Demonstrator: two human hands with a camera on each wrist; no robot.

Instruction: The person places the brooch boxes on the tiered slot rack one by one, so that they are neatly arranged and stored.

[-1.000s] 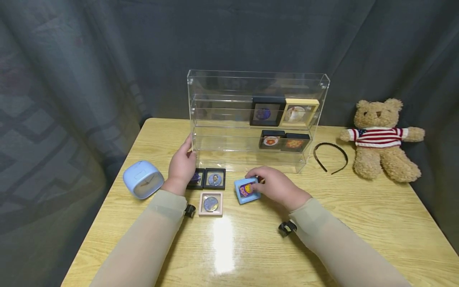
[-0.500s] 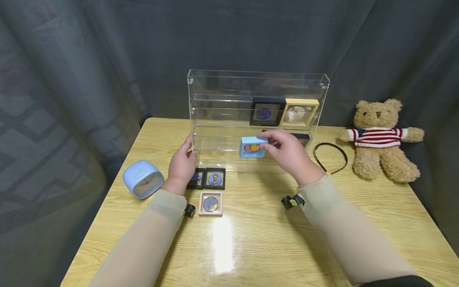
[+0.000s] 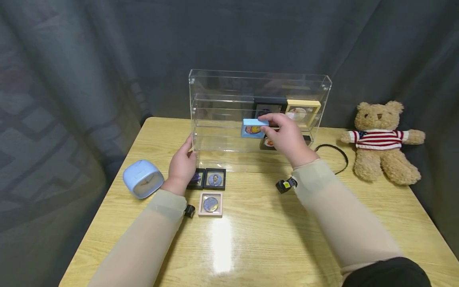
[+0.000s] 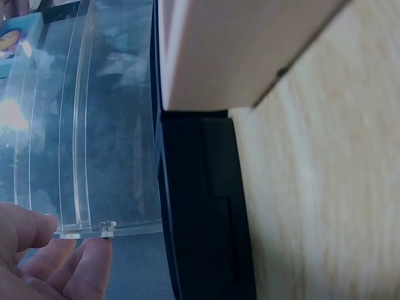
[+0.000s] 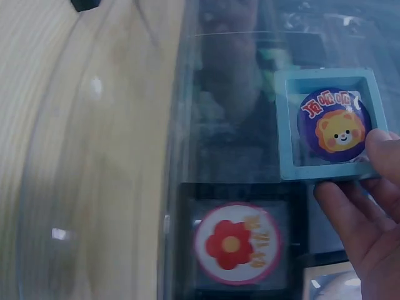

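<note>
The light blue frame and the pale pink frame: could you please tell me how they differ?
The light blue frame is pinched in the right hand, roughly upright; the pale pink frame lies flat on the table. The blue one's badge shows a smiling animal face on purple; the pink one's badge is mostly blue with yellow. Both are square and hold a round badge.

The head view looks forward and down over the tabletop (image 3: 261, 243); both wrist views face the clear shelf (image 3: 222, 142) from close by, turned sideways; all three share it and the blue frame (image 3: 252, 129).
</note>
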